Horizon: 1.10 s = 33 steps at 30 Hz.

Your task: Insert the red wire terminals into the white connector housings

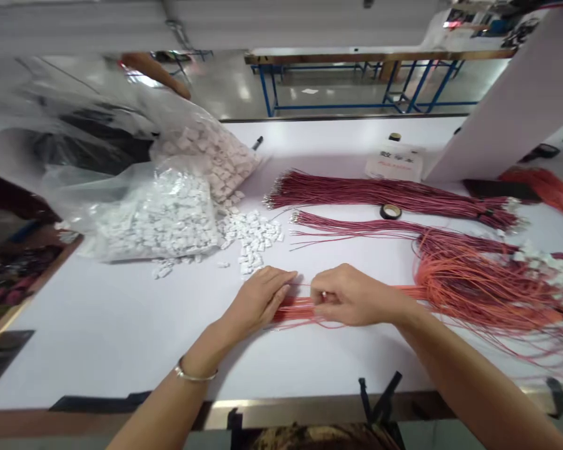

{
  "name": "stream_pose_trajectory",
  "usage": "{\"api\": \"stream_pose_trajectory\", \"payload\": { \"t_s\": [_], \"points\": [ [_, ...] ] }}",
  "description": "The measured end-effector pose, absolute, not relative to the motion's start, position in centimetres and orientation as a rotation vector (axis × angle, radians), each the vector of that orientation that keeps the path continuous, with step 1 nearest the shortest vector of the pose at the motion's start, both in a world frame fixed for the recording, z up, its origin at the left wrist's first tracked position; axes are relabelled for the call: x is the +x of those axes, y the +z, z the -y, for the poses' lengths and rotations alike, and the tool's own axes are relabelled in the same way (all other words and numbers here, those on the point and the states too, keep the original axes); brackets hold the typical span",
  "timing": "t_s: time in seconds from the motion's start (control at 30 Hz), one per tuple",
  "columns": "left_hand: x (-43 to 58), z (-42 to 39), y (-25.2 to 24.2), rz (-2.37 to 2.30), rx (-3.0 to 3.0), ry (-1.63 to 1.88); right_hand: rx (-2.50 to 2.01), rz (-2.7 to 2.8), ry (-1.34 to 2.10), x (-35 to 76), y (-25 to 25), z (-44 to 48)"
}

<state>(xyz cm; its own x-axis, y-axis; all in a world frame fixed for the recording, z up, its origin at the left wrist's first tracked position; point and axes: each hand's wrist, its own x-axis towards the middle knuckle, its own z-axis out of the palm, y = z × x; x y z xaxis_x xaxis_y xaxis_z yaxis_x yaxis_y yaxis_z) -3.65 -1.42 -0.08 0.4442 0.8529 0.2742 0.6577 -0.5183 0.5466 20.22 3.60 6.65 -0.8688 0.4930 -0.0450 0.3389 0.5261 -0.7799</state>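
My left hand (263, 295) rests over the left end of a bundle of orange wires (296, 310), fingers pressed together. A thin single wire (301, 285) spans from its thumb and fingertips to my right hand (349, 294). That right hand is curled closed in a pinch above the same bundle; the wire enters its fingers, and the exact grip is hidden. Just beyond my left hand lies a loose pile of small white connector housings (253, 240). The orange bundle continues under my right hand to a larger tangle of orange wires (473, 287).
Clear plastic bags of white housings (157, 209) and pinkish housings (216, 156) stand at the left. Dark red wire bundles (356, 190) lie behind my hands, with a tape roll (391, 212) beside them. A slanted white post (507, 94) rises at right. Black straps (380, 400) hang at the front edge.
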Motion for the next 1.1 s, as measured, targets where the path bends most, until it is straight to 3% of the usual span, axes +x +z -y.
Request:
{"api": "stream_pose_trajectory", "payload": {
  "t_s": [0.17,0.4,0.53,0.7,0.9,1.1],
  "points": [
    [-4.1,1.9,0.8,-1.285,2.029,0.755,-0.894,2.091,1.487,22.2,7.1,-4.3],
    [-5.4,1.9,1.8,-1.315,1.807,0.770,-0.943,2.000,1.204,18.9,5.5,-5.3],
    [-7.0,1.1,1.1,-1.757,1.954,1.009,-1.074,2.132,0.950,16.6,2.1,-6.1],
    [-7.7,0.6,0.1,-1.969,2.300,0.687,-1.295,2.167,0.842,16.0,-0.7,-6.0],
    [-6.3,0.6,-0.1,-1.807,2.224,0.965,-1.134,2.032,0.954,16.5,0.2,-5.5],
    [-3.7,-0.2,1.8,-1.625,1.800,1.069,-0.933,1.962,0.830,17.0,2.3,-5.2]
  ]
}}
